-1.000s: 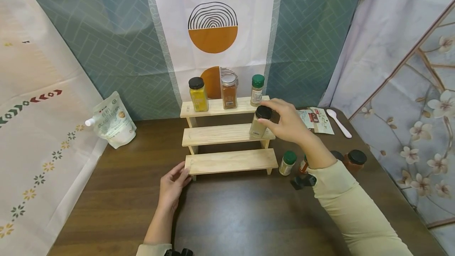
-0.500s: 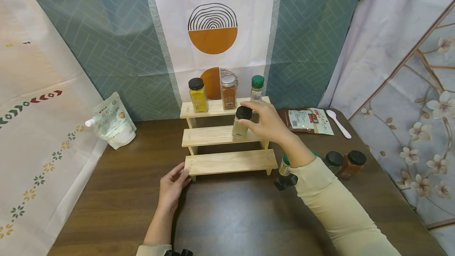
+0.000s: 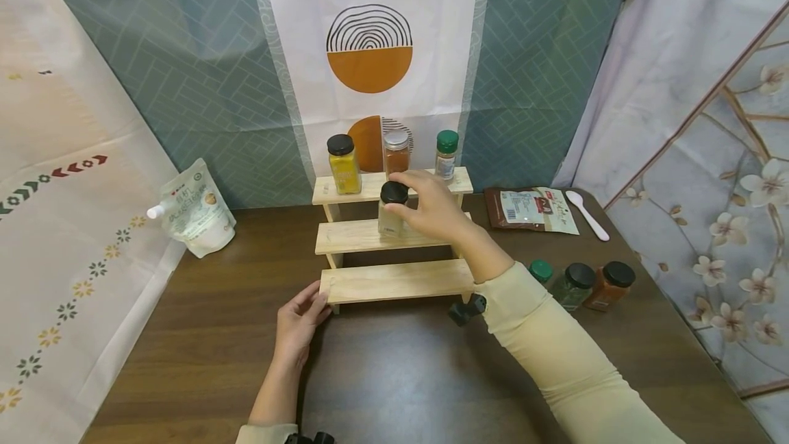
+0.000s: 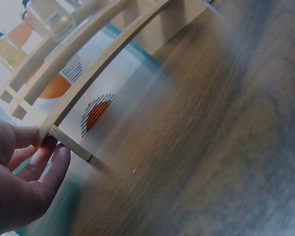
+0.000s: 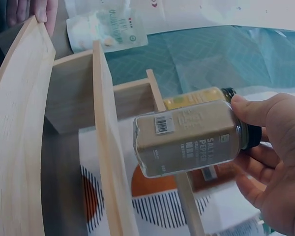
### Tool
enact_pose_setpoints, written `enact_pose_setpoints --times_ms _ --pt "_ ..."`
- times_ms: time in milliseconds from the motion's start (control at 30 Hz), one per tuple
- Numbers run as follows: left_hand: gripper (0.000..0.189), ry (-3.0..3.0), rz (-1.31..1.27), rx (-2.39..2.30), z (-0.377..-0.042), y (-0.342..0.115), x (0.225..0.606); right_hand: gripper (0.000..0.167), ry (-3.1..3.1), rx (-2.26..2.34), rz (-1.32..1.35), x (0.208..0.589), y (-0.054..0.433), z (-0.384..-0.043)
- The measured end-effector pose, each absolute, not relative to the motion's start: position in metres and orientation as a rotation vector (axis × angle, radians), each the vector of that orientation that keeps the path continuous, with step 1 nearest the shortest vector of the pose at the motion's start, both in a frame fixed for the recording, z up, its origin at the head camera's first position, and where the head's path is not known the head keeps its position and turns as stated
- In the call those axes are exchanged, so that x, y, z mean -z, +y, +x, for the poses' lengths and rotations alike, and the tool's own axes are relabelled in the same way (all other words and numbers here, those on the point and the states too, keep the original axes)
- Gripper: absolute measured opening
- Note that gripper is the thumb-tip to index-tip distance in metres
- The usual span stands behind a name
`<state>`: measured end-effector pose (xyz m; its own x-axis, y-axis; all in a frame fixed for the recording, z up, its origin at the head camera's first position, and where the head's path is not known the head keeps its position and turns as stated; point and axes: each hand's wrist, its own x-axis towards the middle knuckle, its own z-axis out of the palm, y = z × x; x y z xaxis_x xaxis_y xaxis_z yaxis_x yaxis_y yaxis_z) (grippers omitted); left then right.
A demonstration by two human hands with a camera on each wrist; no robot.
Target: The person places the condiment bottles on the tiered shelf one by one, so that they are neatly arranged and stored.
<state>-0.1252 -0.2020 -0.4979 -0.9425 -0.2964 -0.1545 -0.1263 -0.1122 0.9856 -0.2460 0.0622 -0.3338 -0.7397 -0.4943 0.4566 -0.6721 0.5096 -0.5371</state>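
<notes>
My right hand (image 3: 429, 207) grips a clear spice jar (image 5: 191, 137) of pale powder by its black lid; its label reads salt and pepper. In the head view the jar overlaps the middle step of a three-step wooden rack (image 3: 397, 279). My left hand (image 3: 297, 324) pinches the left end of the rack's lowest step between thumb and fingers, as the left wrist view also shows. On the top step stand a yellow spice jar (image 3: 345, 168), a silver-lidded jar (image 3: 396, 153) partly behind my right hand, and a green-lidded jar (image 3: 446, 156).
Right of the rack stand a green-lidded jar (image 3: 540, 270), a black-lidded jar (image 3: 574, 286) and an orange-brown jar (image 3: 610, 286), near my right sleeve. Behind them lie a brown packet (image 3: 530, 210) and a white spoon (image 3: 587, 215). A spouted pouch (image 3: 198, 211) stands at the back left.
My right hand has carried the salt and pepper jar leftward, from the right end of the middle step to about its middle. My left hand has stayed on the rack.
</notes>
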Motion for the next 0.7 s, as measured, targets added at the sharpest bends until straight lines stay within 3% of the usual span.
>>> enact_pose_setpoints --times_ms 700 --pt "0.039 -2.018 0.461 2.203 -0.125 -0.203 0.499 0.052 -2.573 -0.969 1.116 0.338 0.009 -0.259"
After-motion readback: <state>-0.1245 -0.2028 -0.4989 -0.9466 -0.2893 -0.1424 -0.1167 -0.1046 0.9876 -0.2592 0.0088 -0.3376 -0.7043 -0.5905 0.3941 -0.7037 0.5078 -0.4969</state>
